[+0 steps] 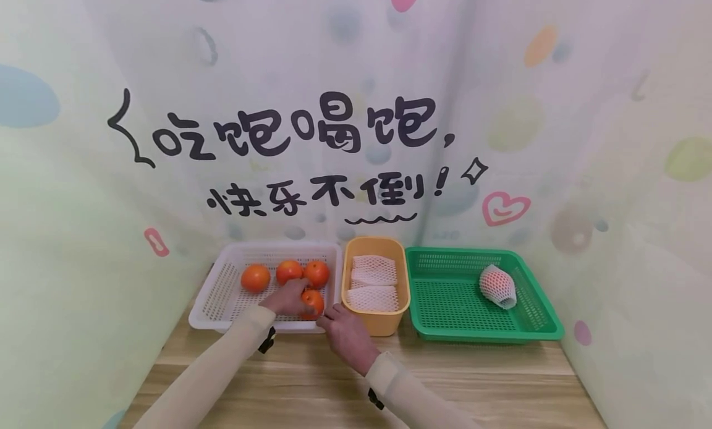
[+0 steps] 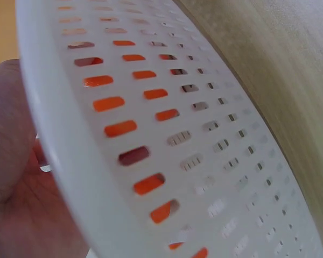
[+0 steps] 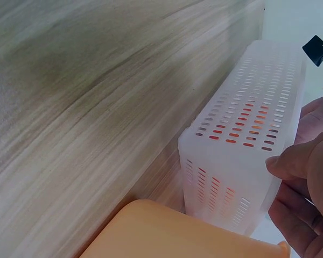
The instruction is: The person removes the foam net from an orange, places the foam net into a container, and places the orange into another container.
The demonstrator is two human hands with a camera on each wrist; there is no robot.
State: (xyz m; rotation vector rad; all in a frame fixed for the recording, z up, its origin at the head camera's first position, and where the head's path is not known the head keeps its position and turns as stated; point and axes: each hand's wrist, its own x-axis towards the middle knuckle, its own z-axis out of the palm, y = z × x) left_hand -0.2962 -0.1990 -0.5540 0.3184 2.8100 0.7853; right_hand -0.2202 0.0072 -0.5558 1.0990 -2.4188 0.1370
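Observation:
My left hand (image 1: 288, 297) reaches over the front of a white basket (image 1: 222, 323), its fingers and thumb round a red-orange tomato (image 1: 313, 301) at the front right. Three more tomatoes lie behind and to the left, one of them this tomato (image 1: 255, 278). In the left wrist view the basket wall (image 2: 151, 129) hides most of the held fruit. My right hand (image 1: 349, 339) is at the basket's front right corner. Seen from the right wrist, its thumb (image 3: 290, 164) lies at the rim and its fingers bend loosely, with no fruit in them.
A yellow-orange bin (image 1: 384, 322) holding white foam net sleeves (image 1: 374, 298) stands right of the white basket. Farther right, a green basket (image 1: 461, 333) contains one fruit in a foam net (image 1: 497, 285). All stand on a wooden table (image 1: 311, 379) against a printed curtain (image 1: 334, 58).

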